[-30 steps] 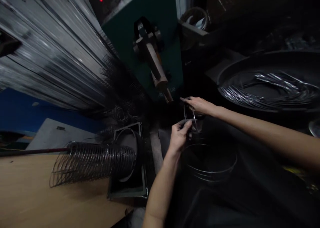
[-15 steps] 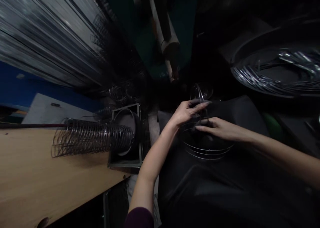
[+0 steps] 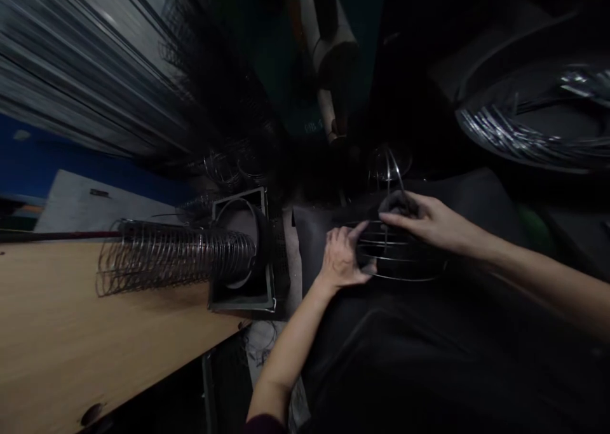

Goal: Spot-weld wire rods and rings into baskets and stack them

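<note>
A round wire frame (image 3: 410, 279) with several stacked rings rests over the dark apron (image 3: 381, 351) on my lap. My left hand (image 3: 344, 257) grips the left side of its rings, thumb and fingers curled around the edge. At the upper part of the frame, my right hand (image 3: 424, 217) is closed around the bent upright wires; the fingertips look dark. Beyond the right hand a smaller wire loop (image 3: 391, 162) sticks up, and the dim light hides whether it belongs to the same piece.
A row of wire rings (image 3: 157, 256) hangs on a rod over the wooden board (image 3: 61, 345) at left. Beside it stands a metal-framed box (image 3: 242, 304). A machine's cylindrical arm (image 3: 336, 53) juts down ahead. On the right a wide basin (image 3: 524, 157) holds shiny wire pieces.
My left hand has moved down from the top of the wire frame to its left side. My right hand has risen to the upper wires. The view has shifted slightly.
</note>
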`<state>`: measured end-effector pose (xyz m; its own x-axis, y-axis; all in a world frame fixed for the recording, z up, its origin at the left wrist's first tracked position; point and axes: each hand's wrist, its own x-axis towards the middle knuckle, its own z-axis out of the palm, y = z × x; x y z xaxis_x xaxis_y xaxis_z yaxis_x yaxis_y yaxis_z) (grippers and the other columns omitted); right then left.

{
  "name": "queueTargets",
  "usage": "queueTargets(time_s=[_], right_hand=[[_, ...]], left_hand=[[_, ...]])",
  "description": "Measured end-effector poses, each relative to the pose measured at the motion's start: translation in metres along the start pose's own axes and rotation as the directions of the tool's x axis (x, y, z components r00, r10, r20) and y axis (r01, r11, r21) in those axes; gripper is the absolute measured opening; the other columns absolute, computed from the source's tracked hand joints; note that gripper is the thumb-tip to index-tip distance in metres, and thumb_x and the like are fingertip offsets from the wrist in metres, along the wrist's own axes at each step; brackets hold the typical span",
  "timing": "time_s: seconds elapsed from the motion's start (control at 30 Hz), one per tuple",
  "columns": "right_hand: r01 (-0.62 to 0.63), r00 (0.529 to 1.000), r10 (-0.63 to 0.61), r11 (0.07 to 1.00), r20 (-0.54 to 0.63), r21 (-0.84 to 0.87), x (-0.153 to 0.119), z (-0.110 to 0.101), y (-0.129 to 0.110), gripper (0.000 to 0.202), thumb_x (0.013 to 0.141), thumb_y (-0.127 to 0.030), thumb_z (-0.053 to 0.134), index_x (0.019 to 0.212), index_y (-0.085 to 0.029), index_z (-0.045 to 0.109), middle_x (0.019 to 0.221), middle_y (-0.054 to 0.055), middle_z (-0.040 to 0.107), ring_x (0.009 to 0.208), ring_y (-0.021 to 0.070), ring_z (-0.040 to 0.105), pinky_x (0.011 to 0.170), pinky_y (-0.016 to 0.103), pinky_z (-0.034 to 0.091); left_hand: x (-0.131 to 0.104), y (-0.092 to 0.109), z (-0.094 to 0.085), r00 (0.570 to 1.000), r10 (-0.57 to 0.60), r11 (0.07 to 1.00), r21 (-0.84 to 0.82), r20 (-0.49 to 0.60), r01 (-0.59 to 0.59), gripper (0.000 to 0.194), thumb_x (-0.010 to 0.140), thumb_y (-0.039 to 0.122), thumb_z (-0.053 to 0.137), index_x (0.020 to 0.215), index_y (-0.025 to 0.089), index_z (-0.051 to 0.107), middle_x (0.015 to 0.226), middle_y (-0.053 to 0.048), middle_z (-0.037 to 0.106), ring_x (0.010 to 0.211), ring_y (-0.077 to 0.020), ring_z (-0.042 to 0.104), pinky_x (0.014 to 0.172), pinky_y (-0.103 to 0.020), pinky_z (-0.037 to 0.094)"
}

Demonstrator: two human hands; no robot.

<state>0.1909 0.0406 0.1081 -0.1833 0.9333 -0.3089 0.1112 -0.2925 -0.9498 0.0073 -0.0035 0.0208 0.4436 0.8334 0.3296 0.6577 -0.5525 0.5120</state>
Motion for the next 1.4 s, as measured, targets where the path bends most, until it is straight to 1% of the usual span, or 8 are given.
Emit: queueTargets(time_s=[0.13,0.23,0.4,0.57,0.77,1.0,1.23,1.4], right_hand=[[-0.088,0.995,0.089,0.996,-0.052,0.018,0.042,-0.006,-0.029,0.04,0.063,-0.046,0.079,0.081,-0.016,0.059,0.064,0.001,0.057,0.051,0.0107,0.049,0.043,0.021,0.037],[-0.037,0.996,0.038,0.999,-0.075,0.013,0.069,-0.011,-0.055,0.031,0.068,-0.037,0.077,0.082,-0.016,0.059,0.059,-0.001,0.053,0.044,0.0077,0.042,0.039,0.019,0.03],[-0.005,0.994,0.013,0.997,-0.104,0.073,0.096,-0.01,-0.083,0.025,0.069,-0.032,0.075,0.081,-0.017,0.058,0.056,-0.004,0.051,0.043,0.0071,0.042,0.039,0.018,0.031],[0.046,0.995,-0.032,0.989,-0.099,0.143,0.109,-0.006,-0.09,0.031,0.061,-0.033,0.079,0.077,-0.018,0.058,0.07,0.0,0.06,0.06,0.0119,0.056,0.052,0.02,0.045],[0.008,0.993,0.008,0.991,-0.118,0.131,0.126,-0.004,-0.094,0.027,0.063,-0.031,0.076,0.078,-0.019,0.056,0.07,0.0,0.061,0.059,0.0122,0.056,0.05,0.02,0.045],[0.074,0.993,-0.065,0.993,-0.096,0.092,0.148,-0.01,-0.09,0.027,0.062,-0.027,0.077,0.07,-0.019,0.053,0.062,0.0,0.055,0.051,0.0105,0.047,0.044,0.02,0.039],[0.09,0.995,-0.082,0.985,-0.063,0.145,0.154,-0.008,-0.092,0.029,0.061,-0.024,0.078,0.07,-0.019,0.051,0.061,0.001,0.055,0.058,0.0137,0.051,0.05,0.023,0.041],[0.092,0.994,-0.079,0.98,-0.076,0.176,0.153,-0.004,-0.09,0.026,0.067,-0.027,0.076,0.074,-0.017,0.053,0.059,-0.001,0.051,0.05,0.0083,0.042,0.045,0.019,0.034]], left_hand=[[0.044,-0.007,-0.024,0.953,-0.091,0.956,-0.292,-0.29,0.002,0.076,0.062,0.029,0.068,0.127,0.023,0.028,0.104,-0.007,0.051,0.093,-0.0236,0.055,0.086,-0.046,0.047],[0.071,-0.015,-0.026,0.92,-0.141,0.914,-0.406,-0.366,-0.022,0.077,0.061,0.021,0.068,0.124,0.024,0.024,0.104,-0.007,0.051,0.092,-0.0214,0.057,0.086,-0.044,0.048],[0.106,-0.03,-0.029,0.883,-0.089,0.919,-0.379,-0.461,-0.105,0.079,0.058,0.016,0.07,0.122,0.023,0.025,0.106,-0.008,0.05,0.091,-0.0206,0.057,0.082,-0.04,0.051],[0.119,-0.041,-0.039,0.874,-0.042,0.94,-0.315,-0.485,-0.13,0.078,0.059,0.019,0.071,0.122,0.022,0.024,0.104,-0.008,0.05,0.093,-0.0217,0.057,0.085,-0.044,0.05],[0.13,-0.051,-0.046,0.885,-0.066,0.931,-0.348,-0.46,-0.111,0.076,0.059,0.021,0.073,0.121,0.021,0.028,0.106,-0.008,0.048,0.092,-0.0205,0.058,0.083,-0.041,0.05],[0.144,-0.06,-0.053,0.886,-0.118,0.923,-0.379,-0.448,-0.069,0.08,0.058,0.022,0.074,0.123,0.022,0.028,0.107,-0.006,0.049,0.094,-0.0206,0.058,0.087,-0.041,0.049],[0.151,-0.065,-0.058,0.908,-0.158,0.923,-0.385,-0.387,-0.003,0.094,0.053,0.016,0.076,0.129,0.024,0.022,0.106,-0.005,0.051,0.096,-0.0214,0.057,0.091,-0.043,0.047],[0.151,-0.067,-0.06,0.916,-0.11,0.922,-0.384,-0.386,-0.051,0.089,0.056,0.017,0.075,0.128,0.024,0.023,0.099,-0.003,0.054,0.089,-0.0192,0.057,0.085,-0.041,0.049]])
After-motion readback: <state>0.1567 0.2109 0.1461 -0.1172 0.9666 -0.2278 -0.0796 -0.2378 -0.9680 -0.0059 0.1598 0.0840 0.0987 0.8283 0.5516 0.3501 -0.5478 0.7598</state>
